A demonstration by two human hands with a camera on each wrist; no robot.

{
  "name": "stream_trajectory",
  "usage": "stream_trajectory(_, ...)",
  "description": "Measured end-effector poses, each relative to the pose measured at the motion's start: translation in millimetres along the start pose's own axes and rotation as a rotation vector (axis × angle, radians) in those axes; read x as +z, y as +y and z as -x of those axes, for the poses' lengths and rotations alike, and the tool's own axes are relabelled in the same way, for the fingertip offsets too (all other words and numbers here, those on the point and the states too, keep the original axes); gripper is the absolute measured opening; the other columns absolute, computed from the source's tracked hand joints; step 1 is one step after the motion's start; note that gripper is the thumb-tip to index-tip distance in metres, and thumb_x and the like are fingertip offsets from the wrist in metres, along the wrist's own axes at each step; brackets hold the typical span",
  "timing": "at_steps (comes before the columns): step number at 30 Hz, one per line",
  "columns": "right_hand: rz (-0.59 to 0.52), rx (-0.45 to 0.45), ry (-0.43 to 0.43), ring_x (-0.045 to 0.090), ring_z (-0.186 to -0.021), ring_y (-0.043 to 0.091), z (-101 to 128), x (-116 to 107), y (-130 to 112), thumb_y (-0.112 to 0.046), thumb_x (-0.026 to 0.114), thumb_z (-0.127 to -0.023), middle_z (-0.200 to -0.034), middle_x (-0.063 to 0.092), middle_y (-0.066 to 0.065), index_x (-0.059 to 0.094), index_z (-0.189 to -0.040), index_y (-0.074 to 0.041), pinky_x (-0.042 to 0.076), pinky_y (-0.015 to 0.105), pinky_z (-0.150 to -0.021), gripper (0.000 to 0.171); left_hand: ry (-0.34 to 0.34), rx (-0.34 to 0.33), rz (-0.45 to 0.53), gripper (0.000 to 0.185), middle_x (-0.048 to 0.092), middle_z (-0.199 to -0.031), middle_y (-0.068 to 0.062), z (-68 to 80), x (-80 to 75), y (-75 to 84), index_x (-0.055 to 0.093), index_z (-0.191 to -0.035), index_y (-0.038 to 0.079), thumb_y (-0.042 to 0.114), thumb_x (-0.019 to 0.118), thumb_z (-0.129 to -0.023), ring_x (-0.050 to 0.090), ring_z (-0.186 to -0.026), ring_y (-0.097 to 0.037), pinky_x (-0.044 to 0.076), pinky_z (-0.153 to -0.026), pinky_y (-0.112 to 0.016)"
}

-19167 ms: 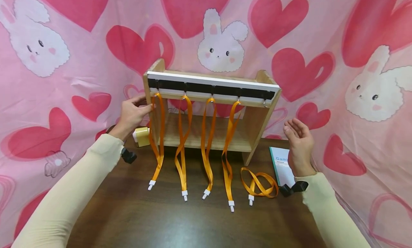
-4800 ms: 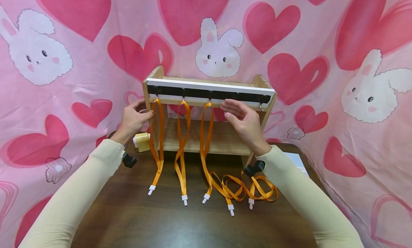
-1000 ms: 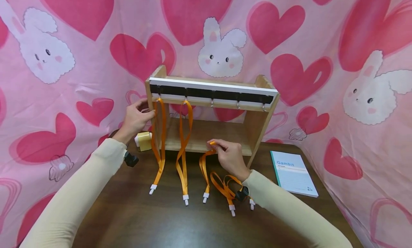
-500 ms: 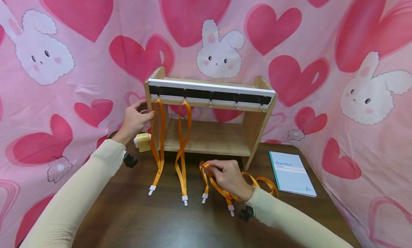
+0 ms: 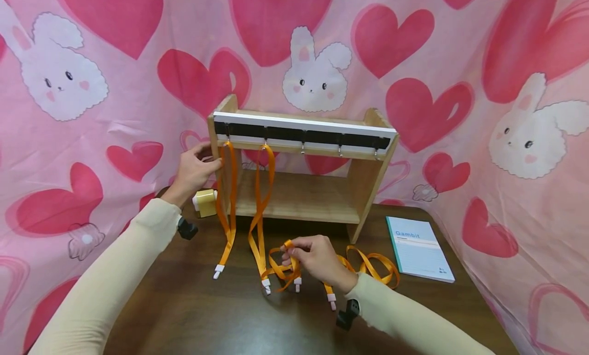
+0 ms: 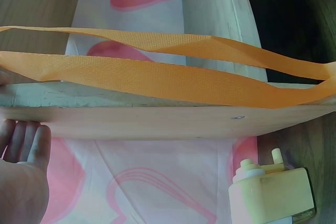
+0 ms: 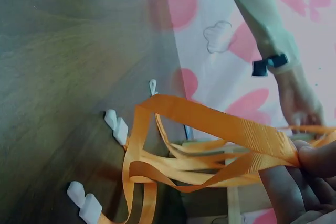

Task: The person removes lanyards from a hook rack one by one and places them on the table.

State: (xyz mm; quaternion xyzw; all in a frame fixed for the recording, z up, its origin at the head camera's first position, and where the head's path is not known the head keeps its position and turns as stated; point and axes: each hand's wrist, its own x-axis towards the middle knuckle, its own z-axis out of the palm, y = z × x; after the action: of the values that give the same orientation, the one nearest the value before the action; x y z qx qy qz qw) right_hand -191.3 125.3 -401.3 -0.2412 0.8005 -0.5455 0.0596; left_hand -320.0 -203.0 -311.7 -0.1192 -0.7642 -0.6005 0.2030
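Two hands are at work on a dark wooden tabletop (image 5: 193,314). Our right hand (image 5: 317,260) pinches the top loop of an orange lanyard (image 5: 281,265) between thumb and fingertips, just above the table near its middle; the strap falls in loose folds below the hand, and its white clip (image 5: 297,282) rests on the wood. In the right wrist view we see the same strap (image 7: 210,129) gripped at the fingertips (image 7: 315,161). Two more orange lanyards (image 5: 368,265) lie heaped beside that hand, toward the right edge. Our left hand (image 5: 193,168) holds the left side panel of a wooden rack (image 5: 368,181) at the back edge, fingers curled round it. Two lanyards (image 5: 230,191) hang from the rack's hook rail (image 5: 303,132) (the three hooks to the right are bare). A small yellow object (image 5: 205,201) sits left of the rack; a teal booklet (image 5: 418,247) lies near the right edge.
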Motion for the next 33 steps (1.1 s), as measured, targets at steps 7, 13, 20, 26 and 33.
stream_trajectory(7, -0.104, 0.108, 0.140, 0.078, -0.092, 0.027, -10, -2, 15, -0.010, 0.063, -0.099, -0.107, 0.076, 0.023, 0.076, -0.112, -0.003, 0.063, 0.030, -0.082, 0.020, 0.003, -0.006, 0.000, 0.051, 0.063, -0.101, 0.016, -1.0, -1.2, 0.4, 0.059, -0.137, -0.001, 0.007, 0.071, -0.088, 0.064, -0.096, 0.000, 0.054, -0.083, -0.007)
stream_trajectory(13, -0.177, 0.189, 0.273, 0.077, -0.095, 0.027, -18, 6, 38, -0.007, 0.065, -0.097, -0.111, 0.076, 0.020, 0.074, -0.116, 0.000, 0.062, 0.033, -0.087, 0.022, -0.013, -0.024, -0.009, 0.052, 0.062, -0.106, 0.012, 1.1, -0.4, 1.3, 0.057, -0.139, -0.001, 0.008, 0.071, -0.089, 0.063, -0.099, -0.002, 0.054, -0.086, -0.008)
stream_trajectory(20, -0.107, 0.192, 0.345, 0.077, -0.097, 0.024, -23, 14, 60, -0.006, 0.063, -0.098, -0.108, 0.077, 0.015, 0.076, -0.114, -0.002, 0.061, 0.037, -0.089, 0.021, -0.014, -0.024, -0.013, 0.052, 0.062, -0.107, 0.010, 1.1, 0.7, 0.7, 0.057, -0.138, -0.001, 0.009, 0.070, -0.089, 0.063, -0.100, -0.002, 0.055, -0.087, -0.010)
stream_trajectory(26, -0.066, 0.201, 0.364, 0.078, -0.095, 0.023, -24, 19, 73, -0.004, 0.064, -0.097, -0.107, 0.078, 0.014, 0.077, -0.111, -0.003, 0.062, 0.033, -0.086, 0.020, -0.016, -0.024, 0.002, 0.052, 0.062, -0.107, 0.011, 0.8, 1.2, -0.1, 0.057, -0.139, -0.001, 0.009, 0.071, -0.090, 0.063, -0.100, -0.003, 0.055, -0.088, -0.010)
stream_trajectory(33, -0.082, 0.202, 0.379, 0.078, -0.095, 0.022, -25, 21, 85, -0.004, 0.064, -0.097, -0.109, 0.078, 0.014, 0.077, -0.112, -0.003, 0.062, 0.030, -0.085, 0.020, -0.012, -0.016, 0.021, 0.054, 0.062, -0.104, 0.014, 0.0, 1.2, 0.9, 0.056, -0.139, -0.002, 0.006, 0.071, -0.088, 0.064, -0.098, -0.002, 0.055, -0.084, -0.008)
